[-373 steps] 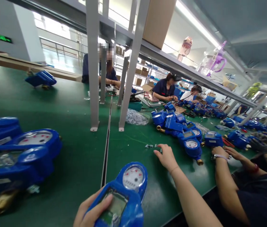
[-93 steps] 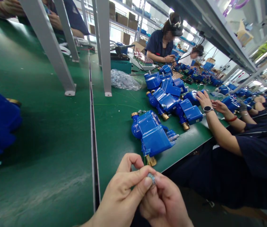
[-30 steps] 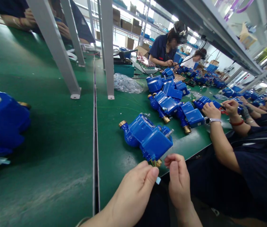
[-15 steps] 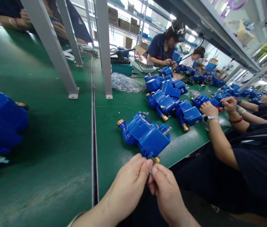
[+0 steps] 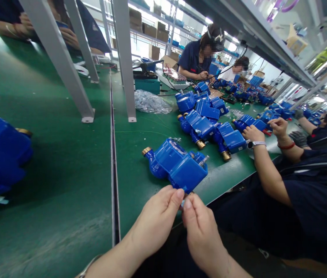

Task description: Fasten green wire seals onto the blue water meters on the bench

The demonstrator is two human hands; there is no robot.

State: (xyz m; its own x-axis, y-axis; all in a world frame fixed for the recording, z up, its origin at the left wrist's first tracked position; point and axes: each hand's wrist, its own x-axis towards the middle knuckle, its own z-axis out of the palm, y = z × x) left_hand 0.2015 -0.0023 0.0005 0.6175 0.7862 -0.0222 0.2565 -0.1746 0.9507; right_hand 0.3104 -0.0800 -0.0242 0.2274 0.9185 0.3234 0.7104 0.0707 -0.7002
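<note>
A blue water meter [image 5: 177,164] with brass threaded ends lies on the green table, just beyond my hands. My left hand [image 5: 159,216] is closed in a pinch, thumb on top, at the meter's near brass end, which it mostly covers. Against it, my right hand [image 5: 202,227] pinches with thumb and fingers. A small pale-blue piece [image 5: 183,203] shows between the two sets of fingertips; its shape is largely hidden. Another blue water meter [image 5: 1,154] stands at the left edge, partly out of view, with a pale tag low on it.
Several more blue meters [image 5: 200,121] crowd the table beyond. A co-worker's hands [image 5: 254,133] work close on the right. Grey metal posts [image 5: 125,61] rise from the table beside a long gap [image 5: 113,154]. A clear plastic bag [image 5: 151,102] lies behind.
My fingertips stay together, with my right hand turned slightly and raised a little; the pale-blue piece shows more now. The meter lies where it was.
</note>
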